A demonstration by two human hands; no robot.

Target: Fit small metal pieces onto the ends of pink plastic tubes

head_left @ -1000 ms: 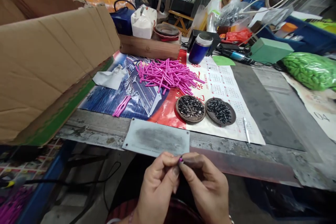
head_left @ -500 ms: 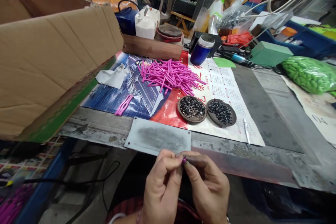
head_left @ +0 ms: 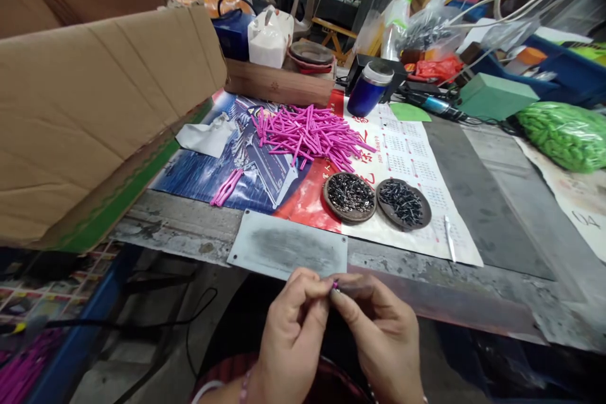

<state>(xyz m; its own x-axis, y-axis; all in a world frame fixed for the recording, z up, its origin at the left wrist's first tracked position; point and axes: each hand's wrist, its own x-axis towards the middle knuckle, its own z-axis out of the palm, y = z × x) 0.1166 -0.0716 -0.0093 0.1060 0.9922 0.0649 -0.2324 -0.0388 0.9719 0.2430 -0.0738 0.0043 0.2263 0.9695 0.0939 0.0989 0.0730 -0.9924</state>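
Observation:
My left hand (head_left: 296,331) and my right hand (head_left: 386,334) meet fingertip to fingertip in front of the table edge. Both are closed in a pinch around a small magenta piece (head_left: 336,285); only a bit of it shows, with a dark or shiny spot beside it, and the fingers hide the remainder. Beyond them lies a grey metal plate (head_left: 288,245) with a dark smudge. Two round dishes stand farther back: one holds small shiny dark metal parts (head_left: 350,194), the other black pin-like parts (head_left: 401,203). Behind these is a heap of magenta sticks (head_left: 310,132).
A large cardboard box (head_left: 104,113) takes up the left side. A few magenta sticks (head_left: 227,187) lie apart on the poster. A blue cup (head_left: 370,89), a white knife-like tool (head_left: 449,238) and a bag of green pieces (head_left: 563,136) are also on the table.
The view has shifted slightly, so the table things appear a little to the right. Both hands stay pinched together, with the right fingers slightly changed around the magenta piece.

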